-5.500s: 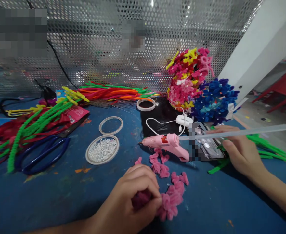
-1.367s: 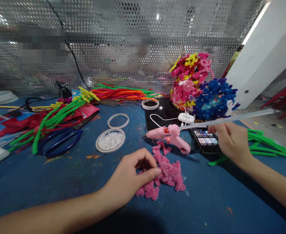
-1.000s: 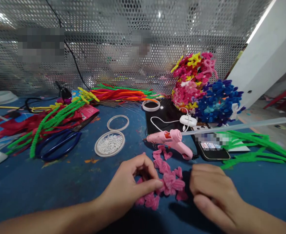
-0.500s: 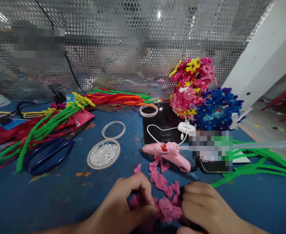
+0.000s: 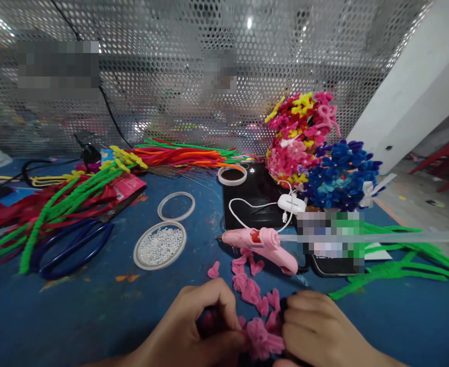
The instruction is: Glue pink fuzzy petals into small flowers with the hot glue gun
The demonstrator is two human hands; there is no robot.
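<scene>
Between my hands at the bottom centre is a pink fuzzy pipe-cleaner flower (image 5: 262,337). My left hand (image 5: 199,323) pinches its left side with thumb and forefinger. My right hand (image 5: 320,326) is curled closed around its right end, which the fingers hide. Just beyond lie several pink pipe-cleaner petals (image 5: 248,286) in a loose chain on the blue table, with a single petal (image 5: 214,269) to their left. A pink glue gun (image 5: 257,242) rests past them, its nozzle toward the left and a long clear glue stick (image 5: 412,237) sticking out behind.
To the left are a dish of white beads (image 5: 160,245), a white ring (image 5: 176,206), blue-handled scissors (image 5: 75,250) and green pipe cleaners (image 5: 82,193). At the right stand colourful flower bunches (image 5: 295,142), blue flowers (image 5: 341,173) and a phone (image 5: 335,265). A perforated metal panel (image 5: 163,102) closes the back.
The view has shifted slightly. Both hands keep their hold on the pink flower and sit a little lower in the picture. Nothing else has visibly moved.
</scene>
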